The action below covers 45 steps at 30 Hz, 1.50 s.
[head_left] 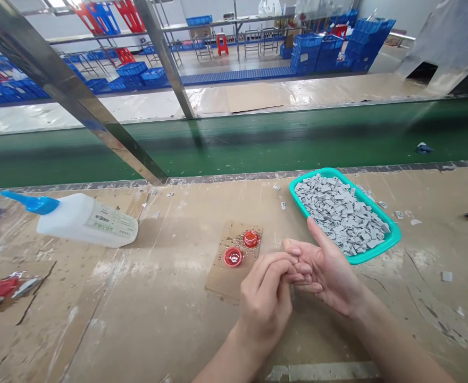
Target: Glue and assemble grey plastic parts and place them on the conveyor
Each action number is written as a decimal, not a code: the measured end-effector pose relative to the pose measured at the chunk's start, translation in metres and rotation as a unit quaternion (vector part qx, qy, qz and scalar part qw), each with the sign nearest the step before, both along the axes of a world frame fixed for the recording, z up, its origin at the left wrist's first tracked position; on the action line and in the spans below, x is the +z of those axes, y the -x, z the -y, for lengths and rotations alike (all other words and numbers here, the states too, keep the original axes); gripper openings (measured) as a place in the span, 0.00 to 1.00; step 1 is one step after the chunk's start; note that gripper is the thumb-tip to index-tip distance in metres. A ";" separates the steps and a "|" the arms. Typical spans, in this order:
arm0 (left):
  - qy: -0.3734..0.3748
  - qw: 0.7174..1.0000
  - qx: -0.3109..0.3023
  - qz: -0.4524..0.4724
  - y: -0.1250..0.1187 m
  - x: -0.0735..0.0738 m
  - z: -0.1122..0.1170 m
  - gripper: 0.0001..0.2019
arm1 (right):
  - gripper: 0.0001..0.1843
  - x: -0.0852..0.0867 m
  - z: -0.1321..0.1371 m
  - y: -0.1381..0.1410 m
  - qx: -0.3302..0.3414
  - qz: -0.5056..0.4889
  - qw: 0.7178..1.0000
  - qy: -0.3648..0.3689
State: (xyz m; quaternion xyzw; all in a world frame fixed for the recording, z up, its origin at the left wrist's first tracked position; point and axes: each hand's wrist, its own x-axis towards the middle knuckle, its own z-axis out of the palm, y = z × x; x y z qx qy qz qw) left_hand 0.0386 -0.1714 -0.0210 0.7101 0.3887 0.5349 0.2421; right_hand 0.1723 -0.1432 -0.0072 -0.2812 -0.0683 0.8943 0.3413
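My left hand (266,295) is closed, its curled fingertips pressed against the fingers of my right hand. Whatever lies between those fingertips, if anything, is hidden. My right hand (329,271) is turned palm up, thumb raised and apart, with the fingers slightly bent. Just beyond my left hand are two small red caps, a nearer one (233,257) and a farther one (251,239), both holding shiny liquid. They sit on a stained piece of cardboard (222,287). Beside my right hand is a turquoise tray (393,234) filled with small grey plastic pieces (337,210).
A white bottle (86,221) with a blue nozzle lies tilted at left. Several loose grey pieces (283,206) dot the cardboard-covered table (158,319). A green conveyor belt (234,146) runs behind, with a slanted metal post (98,127) at its near edge. Blue crates (306,53) stand farther back.
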 end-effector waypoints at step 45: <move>0.093 0.991 -0.028 0.091 0.006 -0.005 0.004 0.15 | 0.29 0.001 0.016 0.004 -0.165 0.256 0.882 -0.359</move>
